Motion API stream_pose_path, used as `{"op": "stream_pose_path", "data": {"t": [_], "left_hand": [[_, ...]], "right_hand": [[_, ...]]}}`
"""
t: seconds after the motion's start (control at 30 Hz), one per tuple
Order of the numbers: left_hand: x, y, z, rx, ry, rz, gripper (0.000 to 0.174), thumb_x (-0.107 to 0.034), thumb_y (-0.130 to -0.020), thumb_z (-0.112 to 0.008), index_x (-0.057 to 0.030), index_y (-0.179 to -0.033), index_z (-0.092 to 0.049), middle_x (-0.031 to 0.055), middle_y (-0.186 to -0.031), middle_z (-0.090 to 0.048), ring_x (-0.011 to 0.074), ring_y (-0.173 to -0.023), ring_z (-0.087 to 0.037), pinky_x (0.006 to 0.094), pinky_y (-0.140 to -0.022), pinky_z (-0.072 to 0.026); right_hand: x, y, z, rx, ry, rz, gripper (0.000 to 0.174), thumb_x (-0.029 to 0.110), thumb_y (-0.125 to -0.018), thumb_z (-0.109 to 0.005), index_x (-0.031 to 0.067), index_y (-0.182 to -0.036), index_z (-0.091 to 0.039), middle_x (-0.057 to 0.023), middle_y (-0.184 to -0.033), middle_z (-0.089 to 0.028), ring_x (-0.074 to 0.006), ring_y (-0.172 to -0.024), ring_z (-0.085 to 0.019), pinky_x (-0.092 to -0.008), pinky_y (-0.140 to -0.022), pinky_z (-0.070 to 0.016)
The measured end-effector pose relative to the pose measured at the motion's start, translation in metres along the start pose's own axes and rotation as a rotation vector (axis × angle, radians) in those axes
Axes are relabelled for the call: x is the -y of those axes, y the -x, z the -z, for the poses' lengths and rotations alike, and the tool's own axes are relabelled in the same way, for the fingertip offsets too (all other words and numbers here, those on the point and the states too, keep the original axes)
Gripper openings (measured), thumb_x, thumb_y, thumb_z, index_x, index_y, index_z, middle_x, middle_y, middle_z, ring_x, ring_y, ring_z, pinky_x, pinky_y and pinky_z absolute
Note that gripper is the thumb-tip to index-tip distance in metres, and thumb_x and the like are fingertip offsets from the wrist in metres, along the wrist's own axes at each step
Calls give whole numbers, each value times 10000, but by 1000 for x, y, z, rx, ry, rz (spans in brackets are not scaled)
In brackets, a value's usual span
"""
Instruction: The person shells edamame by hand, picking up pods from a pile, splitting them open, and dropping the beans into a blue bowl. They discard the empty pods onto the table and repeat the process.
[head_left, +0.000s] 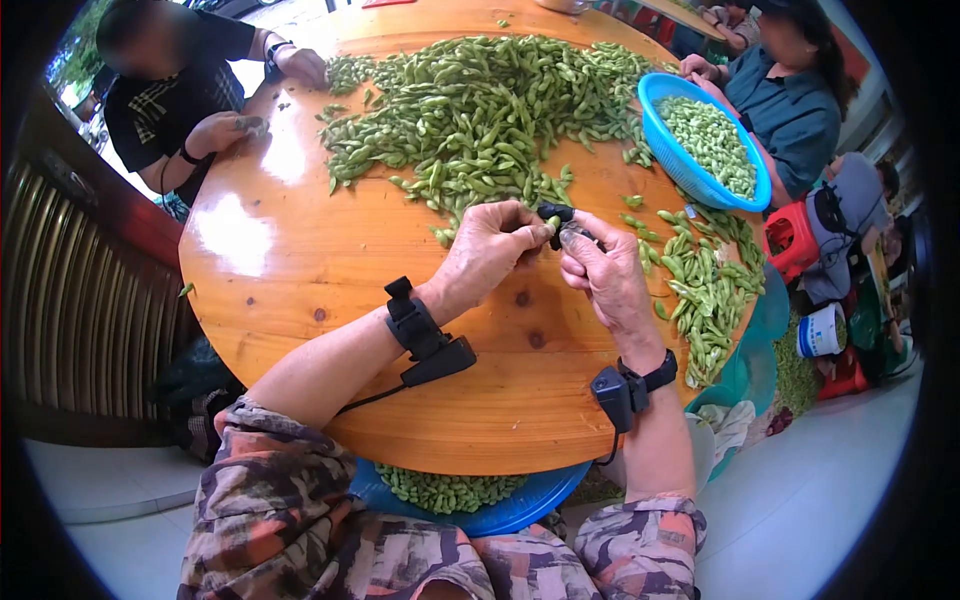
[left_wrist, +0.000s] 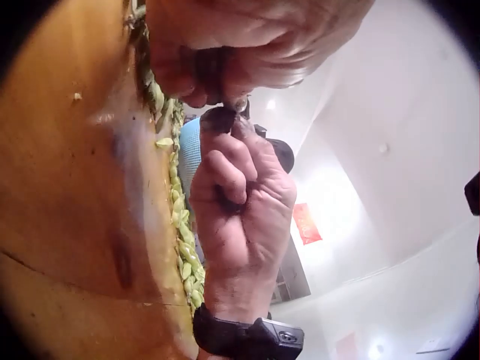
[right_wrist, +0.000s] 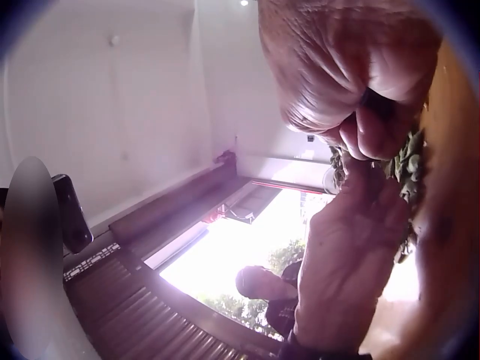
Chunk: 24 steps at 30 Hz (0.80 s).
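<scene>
Over the round wooden table, the two hands meet in front of a big heap of green pods. The left hand pinches a small green pod between thumb and fingers. Facing it, the right hand has its fingers curled in to the same pod, with black coverings on some fingertips. In the left wrist view the right hand touches the left hand at the fingertips; the pod is hidden there. The right wrist view shows both hands close together, the pod not visible.
A blue basket of shelled beans stands at the table's right edge. Loose pods lie along the right side. Below the near edge is a blue basin holding beans. One person sits across at the left, another at the right.
</scene>
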<state>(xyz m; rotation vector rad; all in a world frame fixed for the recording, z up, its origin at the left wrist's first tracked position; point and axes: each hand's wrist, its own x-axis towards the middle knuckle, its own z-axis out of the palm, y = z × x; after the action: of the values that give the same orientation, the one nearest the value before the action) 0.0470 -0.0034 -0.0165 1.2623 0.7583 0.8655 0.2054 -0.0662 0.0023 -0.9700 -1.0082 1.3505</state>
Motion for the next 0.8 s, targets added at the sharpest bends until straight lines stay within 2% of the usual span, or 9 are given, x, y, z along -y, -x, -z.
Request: {"op": "stream_pose_path", "data": {"t": [0.07, 0.13, 0.27, 0.37, 0.43, 0.47, 0.53, 0.63, 0.8], "left_hand": [[5, 1, 1, 62, 151, 63, 129, -112, -897, -642, -33, -799, -615, -8, -681, -589, 73, -551, -520, 209, -483, -379], [9, 3, -1, 147, 625, 175, 123, -112, -914, -615, -48, -810, -598, 8, -724, -592, 118, -606, -556, 230, -518, -411], [12, 1, 2, 314, 740, 192, 111, -118, -927, -595, -58, -834, -598, 27, -756, -595, 152, -642, -566, 252, -547, -427], [-2, 4, 0, 223, 662, 240, 163, -187, -930, -615, -57, -833, -597, 25, -737, -582, 115, -606, -532, 236, -523, -400], [-14, 2, 4, 211, 108, 138, 241, -255, -928, -626, -38, -826, -596, 7, -689, -558, 74, -560, -485, 223, -487, -371], [-18, 1, 6, 212, 107, 139, 241, -255, -928, -626, -38, -826, -596, 7, -689, -558, 74, -560, -485, 223, -487, -371], [-22, 0, 10, 216, -367, 115, 313, -307, -929, -624, -20, -811, -588, -16, -639, -535, 47, -522, -449, 216, -455, -349], [-24, 0, 13, 268, -435, 68, 252, -209, -944, -559, -2, -801, -573, -23, -618, -530, 55, -502, -451, 230, -450, -363], [-10, 0, 11, 295, -313, 45, 137, -66, -896, -464, 15, -839, -559, -4, -632, -533, 66, -515, -466, 231, -476, -383]], "right_hand": [[4, 1, 1, 17, -52, -24, 225, 27, -932, -521, -53, -1129, -593, 59, -707, -448, -14, -580, -385, -162, -472, -302], [6, 1, 5, 58, -130, -38, 216, 27, -931, -524, -49, -1119, -596, 60, -700, -450, -14, -578, -384, -163, -473, -301], [7, 2, 8, 118, -118, -6, 202, 20, -934, -507, -29, -1104, -604, 56, -712, -474, -11, -577, -385, -161, -478, -301], [10, 4, 1, 37, 102, 0, 190, 15, -927, -503, -18, -1074, -619, 41, -742, -498, -18, -577, -412, -177, -482, -332], [11, 6, -6, 7, 287, 54, 186, 10, -916, -508, -21, -1058, -624, 28, -753, -508, -28, -586, -437, -191, -494, -359], [11, 7, -7, -21, 475, 106, 181, 5, -904, -514, -24, -1042, -628, 16, -765, -518, -37, -596, -463, -206, -506, -387], [6, 5, -6, -30, 510, 128, 178, -8, -873, -533, -36, -1022, -626, -23, -790, -545, -66, -614, -511, -236, -540, -428], [2, 3, -4, -49, 648, 147, 193, -26, -843, -536, -42, -1016, -621, -82, -821, -578, -124, -628, -550, -267, -568, -448], [-3, 0, -8, -104, 1049, 535, 196, -45, -791, -562, -45, -982, -605, -166, -842, -564, -311, -692, -591, -363, -617, -480]]}}
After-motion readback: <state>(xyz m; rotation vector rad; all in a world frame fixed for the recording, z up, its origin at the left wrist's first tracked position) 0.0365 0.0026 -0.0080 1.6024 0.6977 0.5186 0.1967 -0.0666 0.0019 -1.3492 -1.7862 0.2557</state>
